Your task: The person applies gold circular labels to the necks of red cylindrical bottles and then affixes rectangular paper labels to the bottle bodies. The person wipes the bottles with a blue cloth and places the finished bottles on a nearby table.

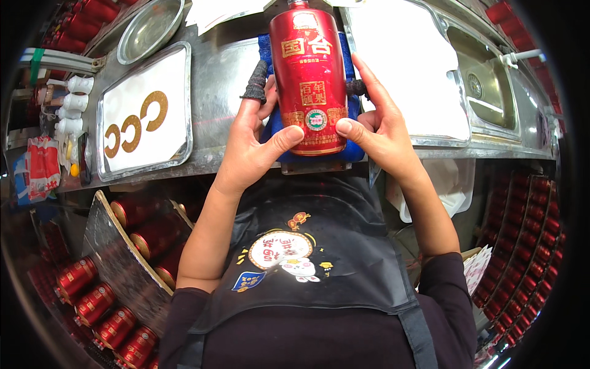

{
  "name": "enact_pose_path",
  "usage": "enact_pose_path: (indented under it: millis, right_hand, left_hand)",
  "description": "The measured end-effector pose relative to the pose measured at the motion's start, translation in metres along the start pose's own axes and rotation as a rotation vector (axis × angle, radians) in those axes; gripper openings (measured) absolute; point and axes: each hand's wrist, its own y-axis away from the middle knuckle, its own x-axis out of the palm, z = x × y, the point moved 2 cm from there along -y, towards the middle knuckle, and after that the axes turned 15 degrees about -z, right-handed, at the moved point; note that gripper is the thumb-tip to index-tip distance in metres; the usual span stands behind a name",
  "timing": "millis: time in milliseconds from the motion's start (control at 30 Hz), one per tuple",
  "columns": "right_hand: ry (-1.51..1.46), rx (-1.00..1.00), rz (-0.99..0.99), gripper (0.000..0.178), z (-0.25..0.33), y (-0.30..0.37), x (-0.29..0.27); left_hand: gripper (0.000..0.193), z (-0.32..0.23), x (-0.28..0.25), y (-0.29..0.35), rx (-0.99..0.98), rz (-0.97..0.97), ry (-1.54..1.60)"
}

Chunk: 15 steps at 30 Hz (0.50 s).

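Note:
A glossy red bottle (307,71) with gold lettering and a round green-and-white emblem near its base lies between my hands, its neck pointing away from me. It rests on a blue padded support (354,152). My left hand (249,150) grips the bottle's left side, its thumb on the front near the base. Pressed against the right side is my right hand (388,138), thumb also near the base and index finger stretched along the bottle. Dark wraps cover a finger on each hand. Some fingertips are hidden behind the bottle.
Left on the metal counter, a tray (188,98) holds gold C-shaped pieces (131,133) on white. A metal bowl (149,31) stands behind it. Rightward are a white-covered tray (405,74) and a sink (482,80). Red bottles (117,326) fill crates below left; more stand right.

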Motion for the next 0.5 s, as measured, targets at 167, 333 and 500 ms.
enact_pose_path:
  millis: [167, 333, 500]
  right_hand:
    - [-0.051, -0.007, -0.004, 0.095, -0.0037, -0.0032, 0.0052]
    - [-0.096, -0.047, -0.030, 0.094, -0.0039, -0.0005, 0.0058]
    - [0.006, -0.100, -0.013, 0.090, 0.0038, 0.0002, -0.0016]
  left_hand:
    - [0.099, -0.0017, -0.0034, -0.0002, 0.031, -0.028, -0.062]
    - [0.099, -0.0003, -0.0023, 0.0015, 0.007, -0.054, -0.004]
    - [0.101, 0.0026, -0.0039, 0.0010, 0.020, -0.072, -0.036]
